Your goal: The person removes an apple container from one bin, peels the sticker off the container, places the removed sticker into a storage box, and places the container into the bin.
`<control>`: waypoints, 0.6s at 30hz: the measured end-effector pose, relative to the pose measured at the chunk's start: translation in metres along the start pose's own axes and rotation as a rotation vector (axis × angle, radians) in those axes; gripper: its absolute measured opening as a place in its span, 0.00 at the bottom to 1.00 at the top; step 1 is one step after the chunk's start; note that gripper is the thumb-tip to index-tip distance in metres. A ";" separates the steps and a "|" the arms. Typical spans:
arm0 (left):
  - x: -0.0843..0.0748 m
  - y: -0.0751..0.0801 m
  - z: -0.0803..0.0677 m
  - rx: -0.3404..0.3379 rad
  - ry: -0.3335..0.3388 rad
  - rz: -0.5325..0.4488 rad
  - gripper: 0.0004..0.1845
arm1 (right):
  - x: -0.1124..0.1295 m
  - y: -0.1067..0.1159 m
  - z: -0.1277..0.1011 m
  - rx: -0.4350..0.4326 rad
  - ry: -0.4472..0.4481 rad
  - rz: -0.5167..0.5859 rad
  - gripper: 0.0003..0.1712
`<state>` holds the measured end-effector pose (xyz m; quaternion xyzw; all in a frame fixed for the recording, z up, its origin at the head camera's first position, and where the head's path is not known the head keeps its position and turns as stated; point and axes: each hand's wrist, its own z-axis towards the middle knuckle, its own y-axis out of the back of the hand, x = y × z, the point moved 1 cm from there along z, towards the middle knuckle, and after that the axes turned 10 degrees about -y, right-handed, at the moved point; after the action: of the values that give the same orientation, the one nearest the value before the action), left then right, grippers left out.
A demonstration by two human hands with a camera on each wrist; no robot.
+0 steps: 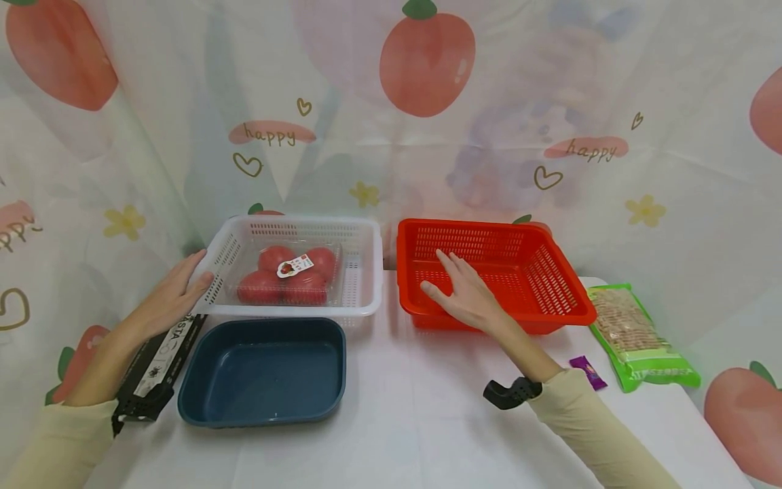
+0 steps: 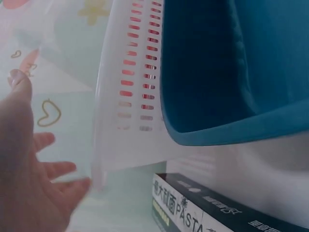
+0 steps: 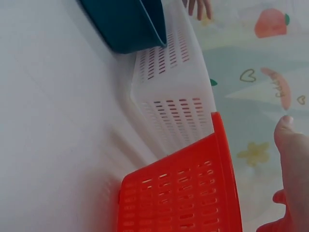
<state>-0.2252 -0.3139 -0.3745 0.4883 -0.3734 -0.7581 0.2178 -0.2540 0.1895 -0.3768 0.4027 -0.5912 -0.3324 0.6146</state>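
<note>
My left hand (image 1: 177,292) lies with straight fingers against the left wall of the white slotted basket (image 1: 360,272); the left wrist view shows the fingers (image 2: 53,179) at that basket's corner (image 2: 111,121). Inside the basket sits a clear pack of tomatoes (image 1: 287,275). My right hand (image 1: 467,292) hovers flat over the front left rim of the red slotted basket (image 1: 550,272), holding nothing; in the right wrist view the thumb (image 3: 292,154) shows beside the red basket (image 3: 183,193). A dark blue tray (image 1: 265,373) stands in front of the white basket.
A black pasta box (image 1: 155,370) lies under my left forearm at the table's left edge. At the right lie a green snack bag (image 1: 641,336) and a small purple sachet (image 1: 589,372). A fruit-print curtain (image 1: 427,136) hangs close behind the baskets.
</note>
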 end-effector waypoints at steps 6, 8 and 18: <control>-0.002 0.000 0.003 -0.028 -0.057 -0.064 0.33 | 0.010 -0.004 -0.001 0.020 -0.003 0.011 0.51; -0.002 0.000 0.004 -0.013 -0.037 -0.058 0.34 | 0.013 -0.005 -0.001 0.023 -0.003 0.013 0.51; -0.007 -0.006 0.009 0.008 -0.002 -0.027 0.36 | 0.028 -0.014 -0.001 0.007 0.007 0.035 0.50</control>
<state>-0.2302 -0.3020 -0.3727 0.4933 -0.3700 -0.7599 0.2054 -0.2500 0.1581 -0.3766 0.3955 -0.5974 -0.3179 0.6210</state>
